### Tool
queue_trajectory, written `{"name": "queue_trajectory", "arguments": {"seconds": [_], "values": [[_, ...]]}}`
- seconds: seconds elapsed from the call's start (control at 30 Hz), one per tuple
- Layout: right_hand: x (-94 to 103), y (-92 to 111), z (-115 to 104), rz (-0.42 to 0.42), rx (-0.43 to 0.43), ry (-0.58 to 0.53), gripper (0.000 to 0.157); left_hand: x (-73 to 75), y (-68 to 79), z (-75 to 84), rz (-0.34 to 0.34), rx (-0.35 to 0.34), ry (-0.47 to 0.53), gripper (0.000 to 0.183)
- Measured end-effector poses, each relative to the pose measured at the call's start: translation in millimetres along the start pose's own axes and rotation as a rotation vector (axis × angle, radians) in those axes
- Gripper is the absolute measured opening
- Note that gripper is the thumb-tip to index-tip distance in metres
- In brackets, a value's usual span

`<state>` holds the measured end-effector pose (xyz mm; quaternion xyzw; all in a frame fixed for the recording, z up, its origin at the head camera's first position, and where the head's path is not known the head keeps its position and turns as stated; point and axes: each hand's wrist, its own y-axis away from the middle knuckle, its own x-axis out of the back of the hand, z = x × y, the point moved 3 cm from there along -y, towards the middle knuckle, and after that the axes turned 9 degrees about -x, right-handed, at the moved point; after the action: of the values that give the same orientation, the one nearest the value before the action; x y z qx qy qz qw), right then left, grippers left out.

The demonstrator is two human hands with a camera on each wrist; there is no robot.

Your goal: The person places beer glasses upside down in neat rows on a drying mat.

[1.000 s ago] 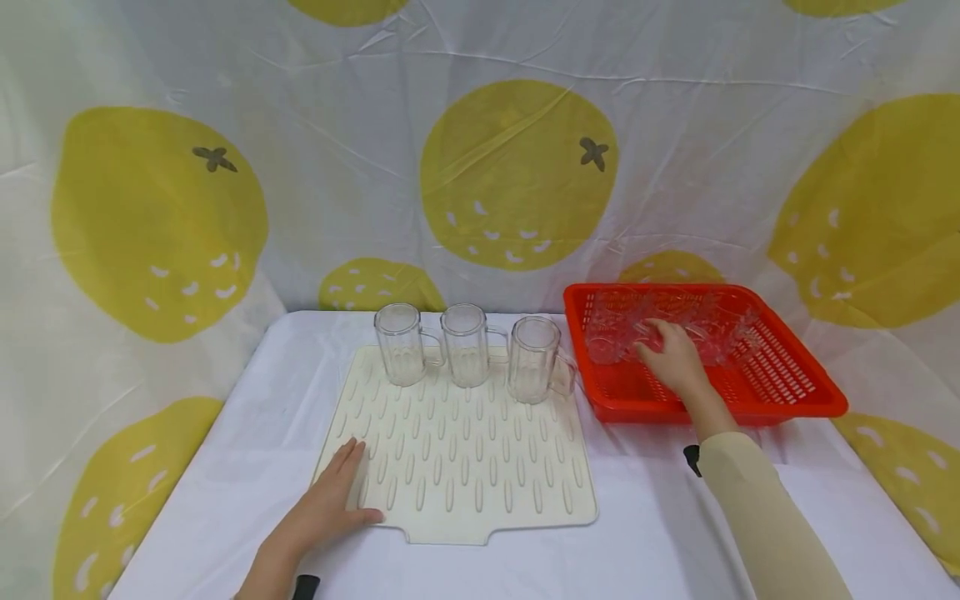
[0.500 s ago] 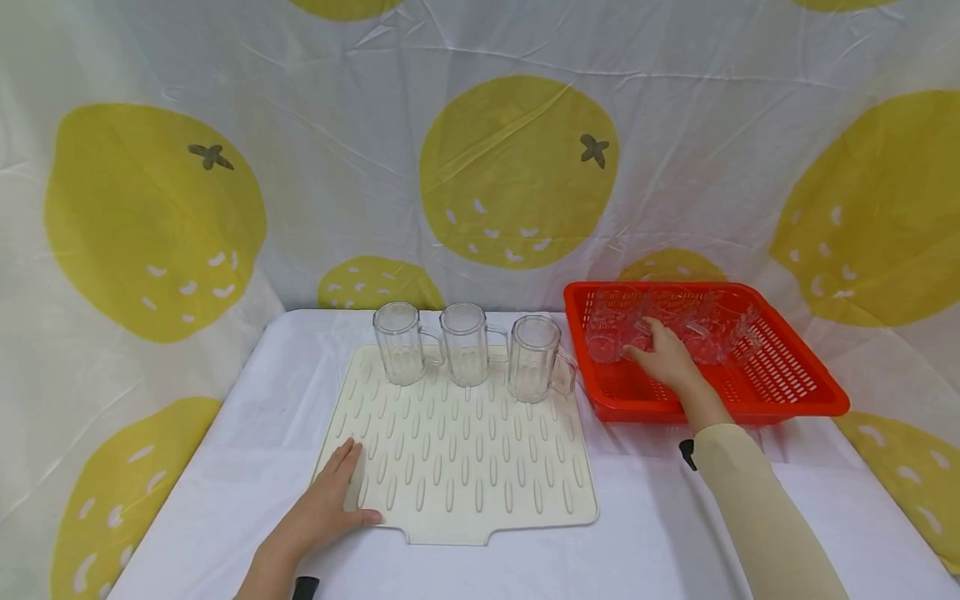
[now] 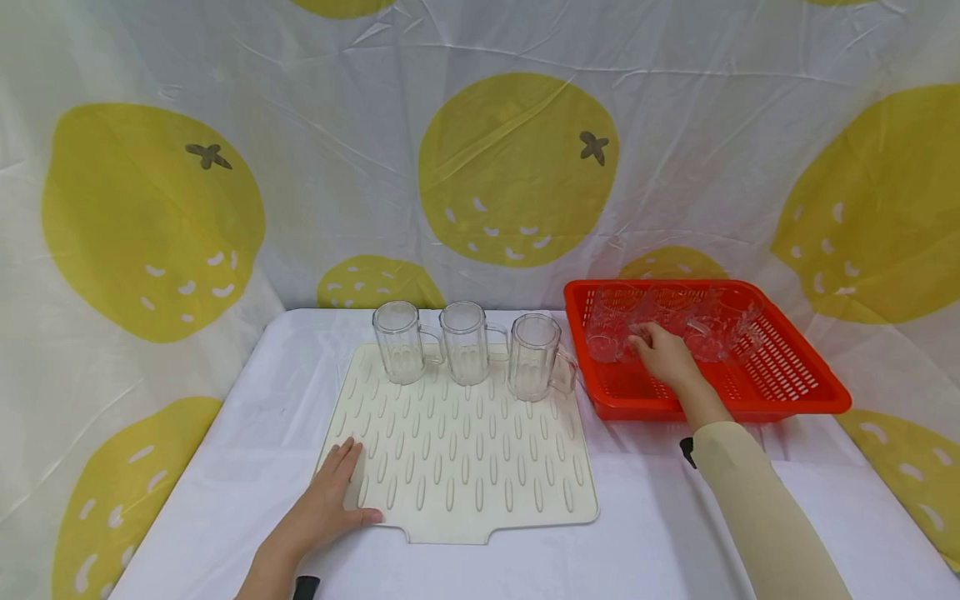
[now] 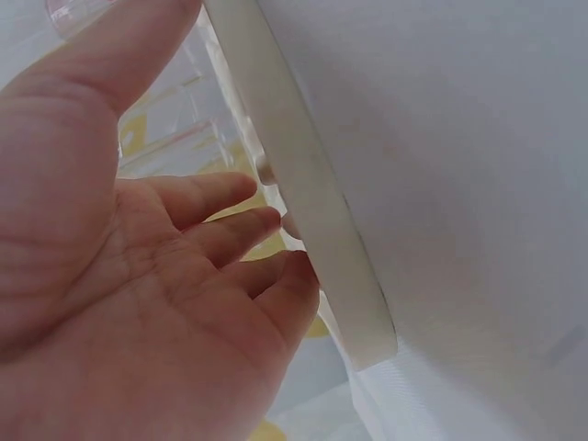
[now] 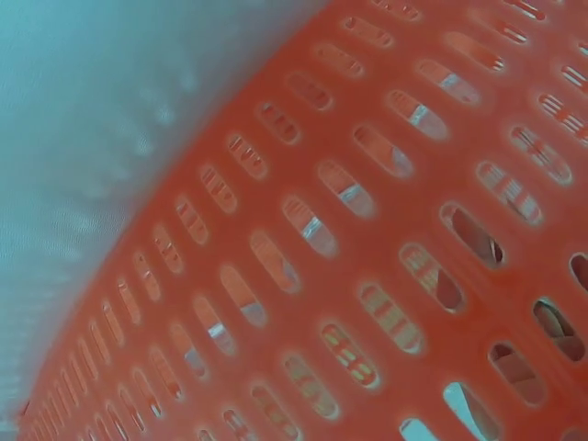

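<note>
In the head view my right hand (image 3: 666,357) reaches into the red basket (image 3: 795,375), fingers drawn together and pinching the handle side of a clear glass mug (image 3: 606,333); the fingertips are partly hidden. Other glass mugs (image 3: 723,321) stand in the basket on the right of the hand. My left hand (image 3: 330,500) rests at the near left edge of a cream ridged mat (image 3: 465,492), thumb spread and fingers straight. The left wrist view shows its fingertips touching the mat's edge (image 4: 312,202). Three glass mugs, among them the right one (image 3: 533,358), stand in a row along the mat's far side.
The white-covered table (image 3: 637,533) spreads around the mat and basket. Behind it hangs a cloth (image 3: 337,167) printed with yellow lemons. In the right wrist view the basket's slotted wall (image 5: 303,266) fills most of the picture.
My right hand's fingers have closed together by the mug in the basket, and the hand has shifted slightly. The left hand and the three mugs on the mat stay put.
</note>
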<state>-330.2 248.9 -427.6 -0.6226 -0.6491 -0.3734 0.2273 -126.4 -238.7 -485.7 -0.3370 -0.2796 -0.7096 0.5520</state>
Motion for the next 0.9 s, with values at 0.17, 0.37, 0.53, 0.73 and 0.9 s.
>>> {"name": "queue_trajectory", "arguments": {"seconds": [0.17, 0.37, 0.53, 0.73, 0.9], "values": [[1.3, 3, -3, 0.026, 0.009, 0.001, 0.045, 1.5, -0.7, 0.9, 0.005, -0.004, 0.002, 0.113], [1.8, 6, -5, 0.058, 0.009, -0.014, 0.048, 2.3, -1.0, 0.4, 0.003, 0.012, -0.008, 0.114], [2.3, 9, -4, 0.071, 0.009, -0.053, 0.05, 1.4, -1.9, -1.8, 0.001, 0.016, -0.009, 0.115], [4.8, 14, -4, 0.077, 0.013, -0.103, 0.053, -0.3, -1.4, -4.1, 0.001, 0.01, 0.005, 0.114], [8.4, 18, -3, 0.107, 0.054, -0.103, 0.05, -1.2, -0.7, -4.3, 0.002, 0.007, 0.019, 0.113]]}}
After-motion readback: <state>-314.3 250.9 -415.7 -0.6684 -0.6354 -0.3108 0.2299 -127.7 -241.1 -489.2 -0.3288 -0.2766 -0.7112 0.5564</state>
